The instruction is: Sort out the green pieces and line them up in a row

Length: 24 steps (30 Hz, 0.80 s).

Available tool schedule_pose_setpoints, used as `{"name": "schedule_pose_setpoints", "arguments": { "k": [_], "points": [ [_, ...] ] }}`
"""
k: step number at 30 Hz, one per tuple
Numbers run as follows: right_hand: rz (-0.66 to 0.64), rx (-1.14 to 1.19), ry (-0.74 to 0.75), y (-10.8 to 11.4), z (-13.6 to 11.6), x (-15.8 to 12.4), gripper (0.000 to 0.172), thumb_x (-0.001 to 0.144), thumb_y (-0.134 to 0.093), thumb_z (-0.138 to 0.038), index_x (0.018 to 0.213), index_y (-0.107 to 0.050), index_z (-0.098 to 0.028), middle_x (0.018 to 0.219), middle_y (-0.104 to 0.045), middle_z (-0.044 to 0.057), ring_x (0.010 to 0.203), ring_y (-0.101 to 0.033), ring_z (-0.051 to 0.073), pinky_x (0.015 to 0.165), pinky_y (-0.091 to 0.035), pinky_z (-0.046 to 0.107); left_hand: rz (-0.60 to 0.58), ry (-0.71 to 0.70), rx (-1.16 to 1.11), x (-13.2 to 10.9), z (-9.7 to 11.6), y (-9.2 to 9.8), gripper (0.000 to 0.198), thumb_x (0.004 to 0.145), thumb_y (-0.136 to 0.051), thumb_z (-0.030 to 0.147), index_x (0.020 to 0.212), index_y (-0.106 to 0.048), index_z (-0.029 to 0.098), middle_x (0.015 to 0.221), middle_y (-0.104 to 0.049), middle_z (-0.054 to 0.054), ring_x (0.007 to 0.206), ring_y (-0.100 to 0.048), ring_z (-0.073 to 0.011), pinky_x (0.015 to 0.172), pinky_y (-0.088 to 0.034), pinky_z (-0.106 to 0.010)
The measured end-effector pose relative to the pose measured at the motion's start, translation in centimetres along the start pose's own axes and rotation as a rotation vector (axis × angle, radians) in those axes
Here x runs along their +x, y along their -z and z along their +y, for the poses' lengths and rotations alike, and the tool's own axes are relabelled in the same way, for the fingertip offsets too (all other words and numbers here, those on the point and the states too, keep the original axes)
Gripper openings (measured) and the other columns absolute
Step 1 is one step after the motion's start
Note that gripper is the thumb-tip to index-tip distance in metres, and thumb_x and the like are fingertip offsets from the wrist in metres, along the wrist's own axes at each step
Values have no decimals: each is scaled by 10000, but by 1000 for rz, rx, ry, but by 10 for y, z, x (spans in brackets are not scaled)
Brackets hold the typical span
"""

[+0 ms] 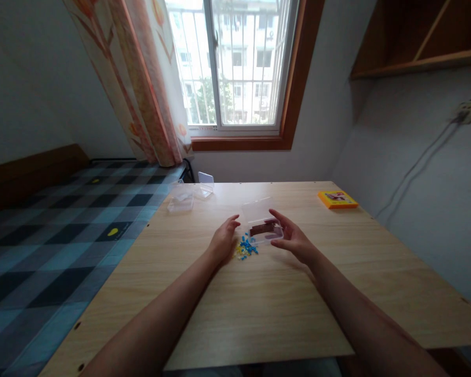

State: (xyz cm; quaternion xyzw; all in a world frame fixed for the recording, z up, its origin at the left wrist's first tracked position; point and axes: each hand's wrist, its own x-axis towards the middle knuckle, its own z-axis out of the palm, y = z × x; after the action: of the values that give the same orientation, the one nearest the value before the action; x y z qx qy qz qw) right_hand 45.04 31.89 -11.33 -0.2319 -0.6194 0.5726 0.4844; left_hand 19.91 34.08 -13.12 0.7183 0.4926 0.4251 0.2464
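Clear box is grasped by right fingers; left fingers are released. Small pieces could be scattered if bumped.

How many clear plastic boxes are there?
3 that I can make out: an open box at the right hand, plus a second box and third box near the table's far left corner. See-through walls blend; another may be hidden.

Clear box – glossy plastic; tabletop – smooth wood
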Motion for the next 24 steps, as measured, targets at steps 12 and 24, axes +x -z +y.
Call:
{"name": "schedule_pose_setpoints", "arguments": {
  "k": [12,24],
  "points": [
    [207,-344,-18,-7,12,0,850,710,-719,-167,1493,-412,-291,1295,-599,87,1163,-599,273,956,-508,412,-373,-113,597,-22,24,-8,888,805,-580,696,1482,-431,141,1560,-371,-215,1463,-307,-382,1193,-194,-592],
    [161,-704,207,-36,8,2,872,633,-529,-12,1452,-490,-309,1276,-526,75,1212,-521,255,1085,-435,444,-338,-73,640,-22,27,-17,849,842,-511,690,1456,-442,108,1556,-372,-227,1459,-310,-383,1196,-192,-585]
  ]
}}
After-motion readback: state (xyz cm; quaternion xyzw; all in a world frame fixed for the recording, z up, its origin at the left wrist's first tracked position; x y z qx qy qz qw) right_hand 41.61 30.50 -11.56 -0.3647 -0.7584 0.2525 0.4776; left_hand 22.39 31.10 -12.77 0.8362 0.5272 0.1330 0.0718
